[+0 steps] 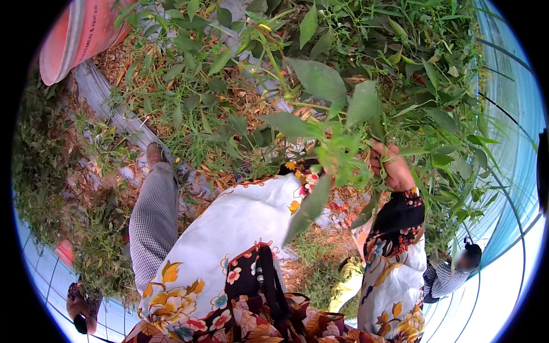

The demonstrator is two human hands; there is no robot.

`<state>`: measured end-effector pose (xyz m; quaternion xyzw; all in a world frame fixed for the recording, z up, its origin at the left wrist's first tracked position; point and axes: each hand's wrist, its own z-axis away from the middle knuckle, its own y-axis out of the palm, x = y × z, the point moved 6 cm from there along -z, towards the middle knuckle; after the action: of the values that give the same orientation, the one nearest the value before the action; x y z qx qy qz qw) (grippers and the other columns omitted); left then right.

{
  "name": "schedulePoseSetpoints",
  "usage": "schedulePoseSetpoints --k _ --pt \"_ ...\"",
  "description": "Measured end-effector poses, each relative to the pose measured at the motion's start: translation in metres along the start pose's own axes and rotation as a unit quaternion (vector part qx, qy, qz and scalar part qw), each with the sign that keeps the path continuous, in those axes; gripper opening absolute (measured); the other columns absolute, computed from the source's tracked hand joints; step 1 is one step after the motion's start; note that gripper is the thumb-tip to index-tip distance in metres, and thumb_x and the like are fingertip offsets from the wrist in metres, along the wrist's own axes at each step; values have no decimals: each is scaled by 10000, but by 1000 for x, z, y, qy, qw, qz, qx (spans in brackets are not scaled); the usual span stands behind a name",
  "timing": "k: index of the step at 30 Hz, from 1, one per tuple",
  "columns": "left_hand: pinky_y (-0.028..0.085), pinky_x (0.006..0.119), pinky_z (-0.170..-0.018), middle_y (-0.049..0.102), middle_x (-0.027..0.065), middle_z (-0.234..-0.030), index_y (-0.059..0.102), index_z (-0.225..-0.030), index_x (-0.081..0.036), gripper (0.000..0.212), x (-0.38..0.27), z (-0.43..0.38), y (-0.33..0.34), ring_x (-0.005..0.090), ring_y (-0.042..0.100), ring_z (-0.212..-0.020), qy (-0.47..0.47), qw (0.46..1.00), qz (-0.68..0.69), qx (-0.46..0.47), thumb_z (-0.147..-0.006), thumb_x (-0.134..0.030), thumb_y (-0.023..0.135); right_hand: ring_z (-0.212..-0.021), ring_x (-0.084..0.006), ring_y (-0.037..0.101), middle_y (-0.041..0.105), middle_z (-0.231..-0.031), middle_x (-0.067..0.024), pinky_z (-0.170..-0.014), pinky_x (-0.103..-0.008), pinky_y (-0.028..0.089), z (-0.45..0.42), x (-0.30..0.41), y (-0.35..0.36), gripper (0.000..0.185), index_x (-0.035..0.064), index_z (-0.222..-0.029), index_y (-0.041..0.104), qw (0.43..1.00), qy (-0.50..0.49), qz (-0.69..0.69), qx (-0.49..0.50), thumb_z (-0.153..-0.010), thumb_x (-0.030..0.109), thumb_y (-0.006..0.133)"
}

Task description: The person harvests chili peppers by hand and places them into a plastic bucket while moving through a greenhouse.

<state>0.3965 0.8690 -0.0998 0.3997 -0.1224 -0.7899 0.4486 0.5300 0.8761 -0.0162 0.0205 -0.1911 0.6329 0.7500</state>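
Leafy pepper plants (317,81) fill the space before me, with a small yellow pepper (264,27) near the top. My right hand (392,167) is among the stems, fingers curled around a thin green stem at the right of the foliage. Close to it, my left hand (331,165) is mostly hidden behind blurred leaves, so its grip does not show. Both arms wear white floral sleeves with dark cuffs. Several small red peppers (341,208) show below the hands.
A red plastic bucket (98,30) bearing writing is tilted at upper left. Grey mulch film (116,115) and dry litter cover the ground. Greenhouse film (506,128) on hoops curves along the right. One person (448,276) is at lower right, another (83,306) at lower left near a second red bucket (64,252).
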Motion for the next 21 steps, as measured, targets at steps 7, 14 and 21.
schedulePoseSetpoints --k 7,14,21 --pt "421 271 -582 593 49 -797 620 -966 -59 260 19 4 -2 111 531 -702 27 995 82 54 -785 -235 683 -592 -150 565 598 -703 -43 -546 -269 448 9 28 21 284 5 -953 595 922 -84 356 -128 -835 263 608" --pt "447 281 -617 644 47 -788 633 -925 21 203 6 54 -19 114 554 -676 -30 995 90 -17 -832 -159 635 -633 -126 580 644 -759 -53 -574 -283 459 7 -16 54 210 -29 -891 624 993 -29 118 -10 -801 160 641" --pt "467 281 -631 662 76 -760 662 -823 2 152 -2 76 -26 144 613 -693 49 997 59 -29 -789 -141 624 -551 -125 525 623 -681 -45 -516 -289 412 3 -43 52 214 -26 -769 652 989 -53 44 -132 -818 180 625"
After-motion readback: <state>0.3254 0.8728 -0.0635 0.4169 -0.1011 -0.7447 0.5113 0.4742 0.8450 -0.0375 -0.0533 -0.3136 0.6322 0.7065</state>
